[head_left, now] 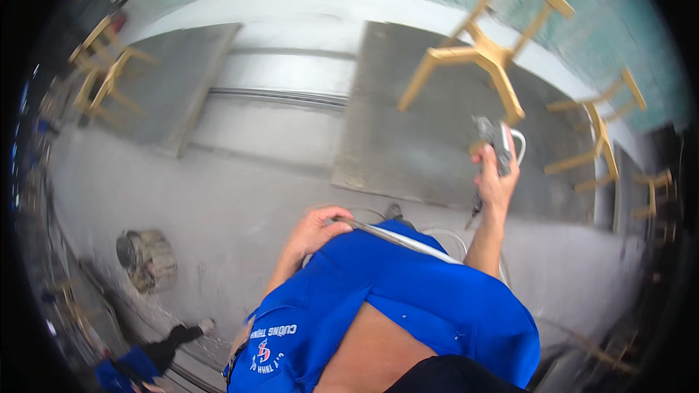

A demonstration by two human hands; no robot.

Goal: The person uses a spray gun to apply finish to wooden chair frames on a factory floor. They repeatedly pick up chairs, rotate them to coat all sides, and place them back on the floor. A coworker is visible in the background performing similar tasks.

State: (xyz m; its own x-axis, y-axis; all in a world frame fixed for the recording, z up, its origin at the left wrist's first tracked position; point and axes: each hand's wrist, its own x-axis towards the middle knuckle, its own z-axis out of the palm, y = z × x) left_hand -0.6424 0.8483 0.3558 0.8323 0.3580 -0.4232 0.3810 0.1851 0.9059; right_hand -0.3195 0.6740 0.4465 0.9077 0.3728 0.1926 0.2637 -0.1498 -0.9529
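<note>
My right hand is wrapped round the grip of a spray gun, which points away from me. A pale hose curves off the gun's right side. My left hand is closed on a light-coloured hose that runs across the front of my blue clothing. Beyond the gun, a light wooden chair stands upright on a grey panel, apart from the gun. Slight blur hides the gun's fine details.
More wooden chairs stand at the right and far left. Another grey panel lies to the left, with a floor rail between the panels. A round bucket-like container sits at lower left, near another person in blue.
</note>
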